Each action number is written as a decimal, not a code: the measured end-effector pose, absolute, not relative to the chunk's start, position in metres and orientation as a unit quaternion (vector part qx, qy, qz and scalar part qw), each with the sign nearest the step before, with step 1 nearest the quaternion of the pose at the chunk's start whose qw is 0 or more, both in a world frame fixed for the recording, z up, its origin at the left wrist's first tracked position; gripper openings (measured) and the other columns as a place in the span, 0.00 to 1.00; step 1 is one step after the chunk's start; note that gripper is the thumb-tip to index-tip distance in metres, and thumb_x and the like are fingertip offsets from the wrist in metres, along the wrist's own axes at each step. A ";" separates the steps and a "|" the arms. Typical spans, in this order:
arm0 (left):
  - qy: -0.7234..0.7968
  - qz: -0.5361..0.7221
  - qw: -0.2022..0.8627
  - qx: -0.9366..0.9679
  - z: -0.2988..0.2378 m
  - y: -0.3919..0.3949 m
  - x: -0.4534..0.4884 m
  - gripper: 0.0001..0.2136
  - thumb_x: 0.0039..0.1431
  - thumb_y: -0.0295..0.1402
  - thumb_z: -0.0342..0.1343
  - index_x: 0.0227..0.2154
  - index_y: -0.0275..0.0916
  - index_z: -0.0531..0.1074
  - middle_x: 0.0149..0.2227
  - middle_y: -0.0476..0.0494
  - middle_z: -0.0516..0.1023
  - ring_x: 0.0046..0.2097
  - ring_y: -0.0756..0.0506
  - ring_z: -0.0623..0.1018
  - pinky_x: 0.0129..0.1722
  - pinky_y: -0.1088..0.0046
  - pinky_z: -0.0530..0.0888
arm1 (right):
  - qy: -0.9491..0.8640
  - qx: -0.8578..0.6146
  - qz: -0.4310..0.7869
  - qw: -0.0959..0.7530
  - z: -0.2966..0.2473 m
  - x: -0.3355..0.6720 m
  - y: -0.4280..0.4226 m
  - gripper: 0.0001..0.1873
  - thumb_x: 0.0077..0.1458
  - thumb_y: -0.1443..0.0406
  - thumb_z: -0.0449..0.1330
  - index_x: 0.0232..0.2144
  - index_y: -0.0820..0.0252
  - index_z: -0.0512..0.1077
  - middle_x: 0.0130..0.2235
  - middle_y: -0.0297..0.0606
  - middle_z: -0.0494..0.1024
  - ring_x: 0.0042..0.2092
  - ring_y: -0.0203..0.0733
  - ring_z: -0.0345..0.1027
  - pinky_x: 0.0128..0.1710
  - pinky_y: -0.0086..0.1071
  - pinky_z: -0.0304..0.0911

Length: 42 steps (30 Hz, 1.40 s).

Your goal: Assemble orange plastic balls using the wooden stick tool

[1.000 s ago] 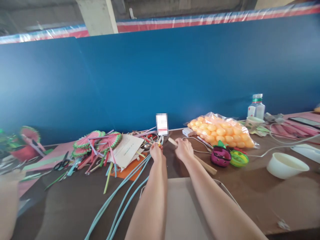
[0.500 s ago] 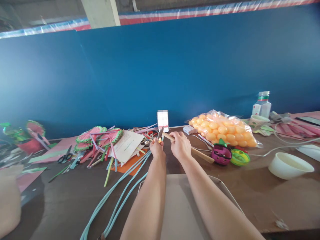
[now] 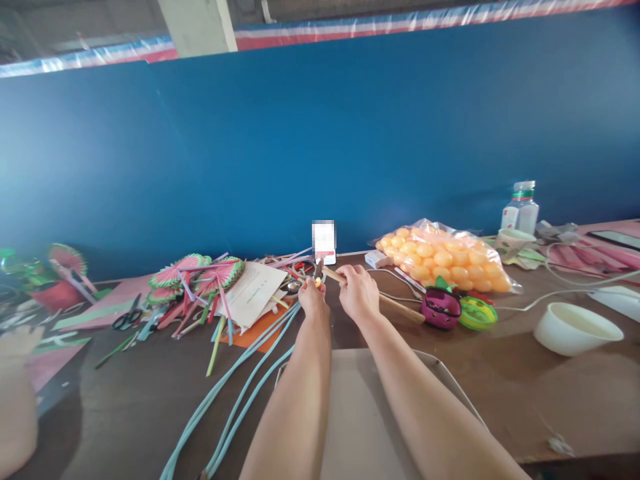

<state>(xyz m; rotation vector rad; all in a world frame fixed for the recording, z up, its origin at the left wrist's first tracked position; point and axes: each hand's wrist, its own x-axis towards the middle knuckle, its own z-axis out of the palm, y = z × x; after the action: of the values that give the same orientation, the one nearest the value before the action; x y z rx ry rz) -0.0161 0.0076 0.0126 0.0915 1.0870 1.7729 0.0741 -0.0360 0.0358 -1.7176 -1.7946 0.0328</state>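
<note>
My right hand (image 3: 359,293) is wrapped round the wooden handle of a hammer (image 3: 403,309), whose end points to the right. The dark hammer head (image 3: 319,268) is just beyond the fingertips of my left hand (image 3: 313,299). My left fingers are closed in a pinch on a small yellow-orange piece (image 3: 317,283); its kind is too small to make out. Pale blue cords (image 3: 240,373) run from beside my left hand toward the table's front. A propped phone with a white screen (image 3: 324,243) stands just behind the hammer head.
Papers (image 3: 257,290), folded paper fans (image 3: 220,277) and scissors (image 3: 130,313) lie to the left. On the right are a bag of orange balls (image 3: 440,257), a purple pouch (image 3: 441,308), a white bowl (image 3: 577,330) and bottles (image 3: 526,210). Another person's hand (image 3: 20,353) is at far left.
My hands and the hammer hold nearly the same place, with the hammer head slightly lower by my left fingertips. The other person's hand at the left has shifted, its fingers now showing.
</note>
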 end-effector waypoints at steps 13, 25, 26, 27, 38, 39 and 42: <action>0.430 0.749 0.503 0.041 0.017 0.007 -0.016 0.02 0.62 0.29 0.52 0.34 0.37 0.69 0.33 0.45 0.71 0.31 0.53 0.74 0.35 0.78 0.74 | -0.659 -0.651 0.013 0.377 0.043 0.079 -0.039 0.16 0.55 0.70 0.55 0.45 0.52 0.71 0.46 0.40 0.72 0.46 0.46 0.66 0.42 0.35 0.56; 0.412 0.756 0.507 0.040 0.015 0.006 -0.016 0.03 0.63 0.30 0.52 0.34 0.37 0.69 0.34 0.44 0.72 0.34 0.52 0.75 0.39 0.77 0.75 | -0.676 -0.633 0.009 0.376 0.038 0.075 -0.038 0.14 0.56 0.70 0.54 0.44 0.52 0.71 0.45 0.40 0.72 0.45 0.44 0.66 0.41 0.34 0.56; 0.413 0.755 0.508 0.036 0.015 0.006 -0.016 0.03 0.63 0.30 0.52 0.35 0.37 0.69 0.34 0.44 0.72 0.34 0.52 0.75 0.39 0.76 0.75 | -0.678 -0.634 0.012 0.371 0.038 0.075 -0.038 0.14 0.56 0.70 0.54 0.43 0.52 0.71 0.45 0.39 0.72 0.45 0.44 0.66 0.41 0.34 0.56; 0.413 0.753 0.511 0.030 0.014 0.007 -0.016 0.03 0.63 0.30 0.52 0.35 0.37 0.69 0.34 0.44 0.71 0.34 0.52 0.76 0.39 0.76 0.76 | -0.682 -0.635 0.016 0.362 0.038 0.075 -0.038 0.13 0.56 0.70 0.54 0.43 0.52 0.71 0.44 0.39 0.72 0.45 0.44 0.66 0.41 0.34 0.56; 0.387 0.753 0.532 -0.011 0.013 0.011 -0.017 0.04 0.64 0.30 0.52 0.34 0.36 0.68 0.34 0.44 0.71 0.33 0.52 0.76 0.38 0.77 0.76 | -0.684 -0.634 0.027 0.361 0.037 0.075 -0.038 0.13 0.56 0.70 0.54 0.42 0.52 0.72 0.44 0.39 0.73 0.45 0.45 0.66 0.41 0.34 0.56; 0.386 0.754 0.531 -0.007 0.013 0.011 -0.017 0.04 0.64 0.30 0.52 0.34 0.36 0.68 0.35 0.44 0.71 0.33 0.53 0.75 0.38 0.77 0.76 | -0.683 -0.632 0.022 0.367 0.037 0.075 -0.038 0.14 0.56 0.70 0.54 0.43 0.52 0.72 0.44 0.39 0.73 0.45 0.45 0.66 0.42 0.34 0.56; 0.391 0.757 0.524 0.017 0.015 0.009 -0.016 0.05 0.64 0.31 0.51 0.34 0.36 0.68 0.35 0.43 0.72 0.33 0.53 0.75 0.39 0.77 0.76 | -0.680 -0.629 0.015 0.376 0.037 0.075 -0.038 0.14 0.56 0.70 0.54 0.44 0.53 0.71 0.45 0.40 0.72 0.46 0.45 0.66 0.42 0.34 0.57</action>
<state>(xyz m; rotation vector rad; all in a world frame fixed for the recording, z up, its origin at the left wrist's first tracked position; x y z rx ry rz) -0.0164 0.0089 0.0149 0.0395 0.9349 1.8111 0.0750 -0.0379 0.0368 -1.6083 -1.7407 0.0379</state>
